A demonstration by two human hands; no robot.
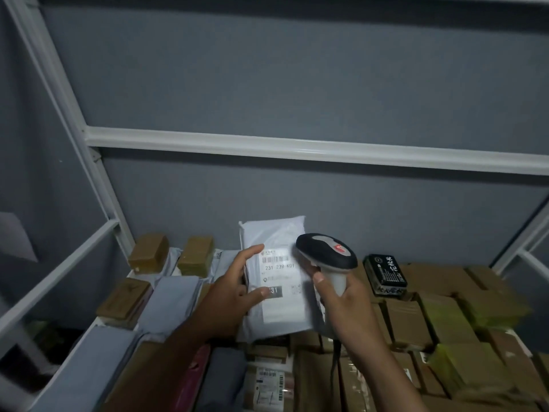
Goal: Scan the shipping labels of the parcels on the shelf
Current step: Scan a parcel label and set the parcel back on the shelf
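My left hand (pixel 234 289) holds a white poly-bag parcel (pixel 274 236) upright above the shelf, thumb pressed on its front and fingers along its left edge. The shipping label (pixel 280 281) with a barcode faces me. My right hand (pixel 341 304) grips the handle of a black and grey barcode scanner (pixel 326 252). The scanner's head sits just right of the label, overlapping the parcel's right edge. Many other parcels lie on the shelf (pixel 74 352) below.
Brown cardboard boxes (pixel 416 319) fill the shelf on the right, grey mailer bags (pixel 169 301) lie on the left, and a black box (pixel 386 273) lies behind the scanner. A labelled parcel (pixel 269 385) lies at the front. White shelf rails (pixel 297 147) cross above and at both sides.
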